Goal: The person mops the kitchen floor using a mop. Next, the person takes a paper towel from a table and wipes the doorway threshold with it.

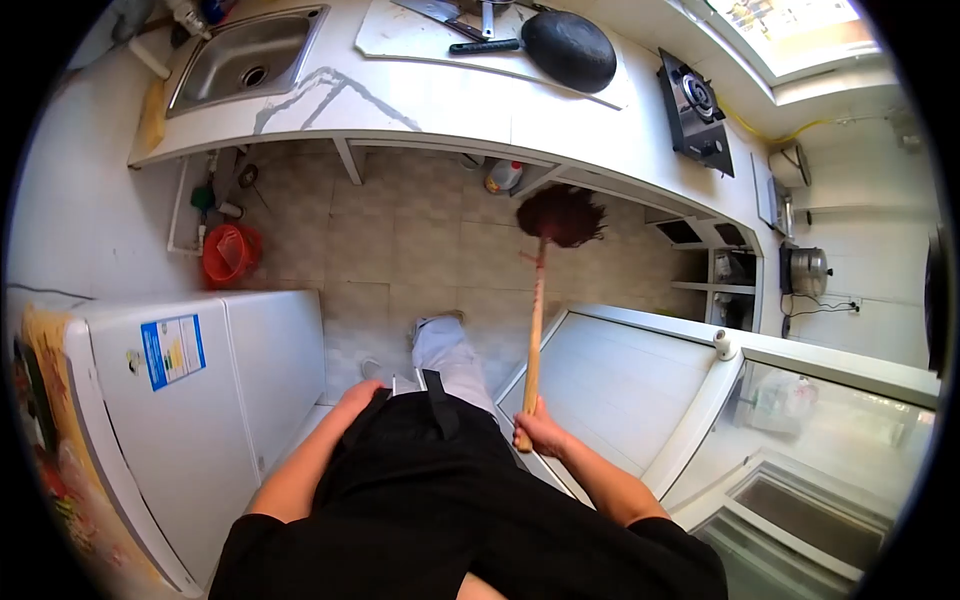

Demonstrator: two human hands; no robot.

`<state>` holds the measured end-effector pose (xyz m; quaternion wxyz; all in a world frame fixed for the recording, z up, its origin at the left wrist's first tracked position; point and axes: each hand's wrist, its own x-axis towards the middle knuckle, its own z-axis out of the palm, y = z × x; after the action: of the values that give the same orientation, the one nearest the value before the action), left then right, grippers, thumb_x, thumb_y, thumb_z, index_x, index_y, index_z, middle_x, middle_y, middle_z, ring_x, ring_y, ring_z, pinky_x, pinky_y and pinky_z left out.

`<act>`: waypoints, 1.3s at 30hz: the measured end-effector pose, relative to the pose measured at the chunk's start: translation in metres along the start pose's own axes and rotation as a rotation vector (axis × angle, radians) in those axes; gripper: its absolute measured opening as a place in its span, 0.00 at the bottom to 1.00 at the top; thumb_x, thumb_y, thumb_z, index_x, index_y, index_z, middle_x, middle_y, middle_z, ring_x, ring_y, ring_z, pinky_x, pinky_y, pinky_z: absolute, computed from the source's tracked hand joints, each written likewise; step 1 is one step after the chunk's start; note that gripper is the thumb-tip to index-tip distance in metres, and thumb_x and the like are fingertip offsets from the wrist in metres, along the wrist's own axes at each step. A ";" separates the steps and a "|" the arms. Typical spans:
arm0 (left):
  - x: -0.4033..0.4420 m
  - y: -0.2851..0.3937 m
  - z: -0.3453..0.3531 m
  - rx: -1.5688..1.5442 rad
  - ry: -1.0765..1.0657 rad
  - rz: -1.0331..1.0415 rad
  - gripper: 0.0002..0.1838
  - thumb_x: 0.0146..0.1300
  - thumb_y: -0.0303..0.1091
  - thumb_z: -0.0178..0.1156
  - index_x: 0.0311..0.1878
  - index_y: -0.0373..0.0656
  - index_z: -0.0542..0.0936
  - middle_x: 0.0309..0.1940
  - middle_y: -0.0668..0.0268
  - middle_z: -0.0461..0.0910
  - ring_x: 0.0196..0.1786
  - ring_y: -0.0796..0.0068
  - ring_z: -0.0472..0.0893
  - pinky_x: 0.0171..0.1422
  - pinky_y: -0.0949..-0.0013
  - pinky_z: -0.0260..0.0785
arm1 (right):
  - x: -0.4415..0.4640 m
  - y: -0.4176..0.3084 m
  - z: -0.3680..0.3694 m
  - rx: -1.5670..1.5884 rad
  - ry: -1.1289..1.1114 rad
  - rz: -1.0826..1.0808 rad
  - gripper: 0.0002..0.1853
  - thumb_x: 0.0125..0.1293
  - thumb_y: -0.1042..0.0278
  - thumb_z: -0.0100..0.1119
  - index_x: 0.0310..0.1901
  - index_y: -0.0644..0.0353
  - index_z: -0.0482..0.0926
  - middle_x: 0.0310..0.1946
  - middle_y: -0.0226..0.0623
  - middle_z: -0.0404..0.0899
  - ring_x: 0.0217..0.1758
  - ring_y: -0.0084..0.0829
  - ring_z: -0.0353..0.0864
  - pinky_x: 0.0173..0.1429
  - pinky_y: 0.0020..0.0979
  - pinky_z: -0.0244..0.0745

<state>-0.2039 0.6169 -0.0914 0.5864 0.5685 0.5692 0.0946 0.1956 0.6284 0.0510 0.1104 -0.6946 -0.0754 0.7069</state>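
Note:
My right hand (541, 428) is closed around the lower end of a wooden mop handle. The mop (534, 340) reaches forward from it, and its dark red-brown head (562, 215) lies on the tiled floor by the front of the counter. At my left hip, my left hand (362, 394) rests against the black top (400, 440) I am wearing; its fingers are largely hidden. Below it show my light grey trousers (452, 350) and one foot on the tiles.
A white fridge (270, 360) stands left, a glazed door (640, 375) right. A red bucket (230, 255) is under the sink (250, 55). A white bottle (503, 177) stands near the mop head. The counter holds a black pan (570, 52) and a gas stove (697, 110).

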 end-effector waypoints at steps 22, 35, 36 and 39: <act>-0.151 -0.175 0.067 -0.147 0.165 -0.375 0.11 0.58 0.33 0.53 0.41 0.41 0.80 0.39 0.52 0.81 0.46 0.53 0.80 0.50 0.59 0.72 | 0.037 -0.043 0.077 -0.329 -0.209 -0.033 0.22 0.63 0.76 0.51 0.53 0.49 0.53 0.25 0.33 0.66 0.19 0.24 0.68 0.20 0.32 0.72; -0.126 -0.133 0.038 -0.040 0.271 -0.335 0.12 0.57 0.34 0.52 0.42 0.43 0.80 0.39 0.51 0.81 0.44 0.51 0.80 0.50 0.57 0.73 | -0.009 0.228 -0.089 -1.024 0.048 -0.567 0.24 0.62 0.65 0.57 0.57 0.59 0.61 0.25 0.35 0.70 0.20 0.26 0.71 0.21 0.32 0.70; -0.126 -0.130 0.037 -0.048 0.290 -0.341 0.12 0.57 0.34 0.52 0.42 0.43 0.80 0.39 0.51 0.81 0.44 0.51 0.80 0.50 0.57 0.73 | -0.020 0.236 -0.094 -1.015 0.063 -0.521 0.23 0.63 0.64 0.57 0.57 0.59 0.62 0.25 0.35 0.70 0.19 0.26 0.71 0.21 0.31 0.70; -0.127 -0.125 0.040 -0.108 0.340 -0.352 0.12 0.58 0.35 0.52 0.41 0.43 0.80 0.38 0.51 0.81 0.44 0.51 0.80 0.50 0.57 0.72 | -0.040 0.246 -0.103 -0.996 0.084 -0.443 0.21 0.63 0.63 0.57 0.54 0.59 0.64 0.25 0.34 0.70 0.19 0.26 0.71 0.20 0.31 0.70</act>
<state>-0.2824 0.4569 -0.1289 0.5191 0.4046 0.7440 0.1155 0.2864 0.3759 0.0237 -0.0830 -0.6580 -0.5411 0.5170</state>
